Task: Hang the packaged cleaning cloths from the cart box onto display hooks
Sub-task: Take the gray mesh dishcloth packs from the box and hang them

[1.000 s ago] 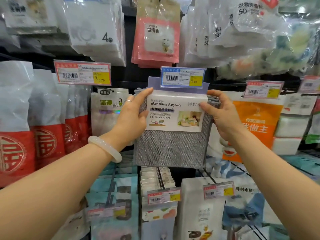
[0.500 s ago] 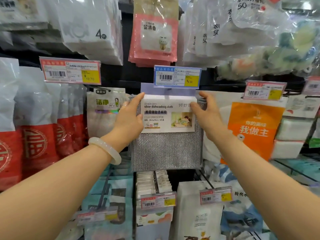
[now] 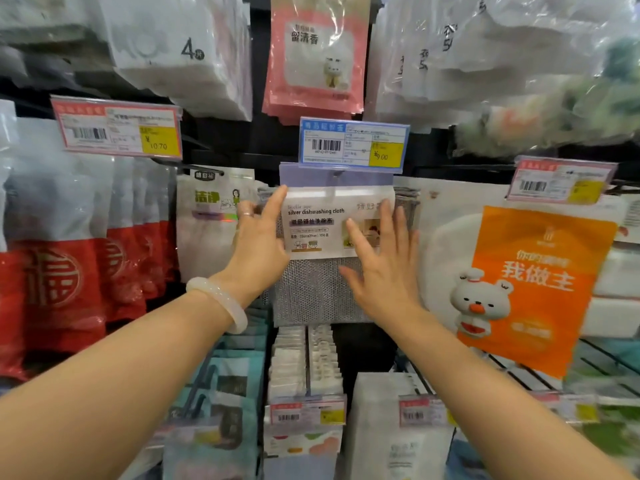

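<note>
A pack of silver dishwashing cloths (image 3: 311, 292), grey mesh with a white label, hangs on the display hook (image 3: 334, 188) under a blue price tag (image 3: 353, 143). More of the same packs sit behind it. My left hand (image 3: 258, 251) holds the pack's left edge, thumb on the front of the label and fingers behind. My right hand (image 3: 384, 271) is flat in front of the pack's right half, fingers straight and spread, holding nothing. The cart box is out of view.
Hanging goods crowd all around: red-and-white bags (image 3: 69, 271) at left, an orange pack (image 3: 533, 282) at right, a pink pack (image 3: 317, 57) above. Below are more hooks with price tags (image 3: 306, 410) and white packs (image 3: 394, 427).
The pack has moved up and back onto the hook under the blue tag. My right hand has let go of its right edge and opened flat; my left hand stays on the left edge.
</note>
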A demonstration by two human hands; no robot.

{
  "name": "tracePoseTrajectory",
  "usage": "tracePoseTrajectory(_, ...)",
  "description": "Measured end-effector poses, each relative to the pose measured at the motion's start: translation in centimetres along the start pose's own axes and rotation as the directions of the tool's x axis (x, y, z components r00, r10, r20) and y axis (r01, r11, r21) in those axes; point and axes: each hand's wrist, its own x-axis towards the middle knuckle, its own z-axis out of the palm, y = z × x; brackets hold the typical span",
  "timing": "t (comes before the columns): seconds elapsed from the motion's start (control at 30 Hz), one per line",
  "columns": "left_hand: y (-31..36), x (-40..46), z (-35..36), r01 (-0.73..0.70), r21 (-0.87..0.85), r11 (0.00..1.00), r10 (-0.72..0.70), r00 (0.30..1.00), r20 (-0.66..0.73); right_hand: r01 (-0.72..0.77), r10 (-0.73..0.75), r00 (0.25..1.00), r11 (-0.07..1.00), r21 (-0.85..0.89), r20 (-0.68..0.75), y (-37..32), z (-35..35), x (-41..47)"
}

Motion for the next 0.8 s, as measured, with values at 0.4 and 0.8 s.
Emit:
tracePoseTrajectory(0.4, 0.5, 0.1, 2.0, -0.085, 0.616, 0.783, 0.038, 0.995, 0.089, 0.081, -0.087, 0.992, 0.995, 0.059, 0.090, -0.9, 2.4, 1.6)
tracePoseTrajectory(0.8, 0.2, -2.5, 1.0, -0.092, 0.573, 0.814, -0.041, 0.976, 0.215, -0.002, -0.026, 0.973, 0.993, 0.122, 0.231, -2.6, 2.9, -0.5)
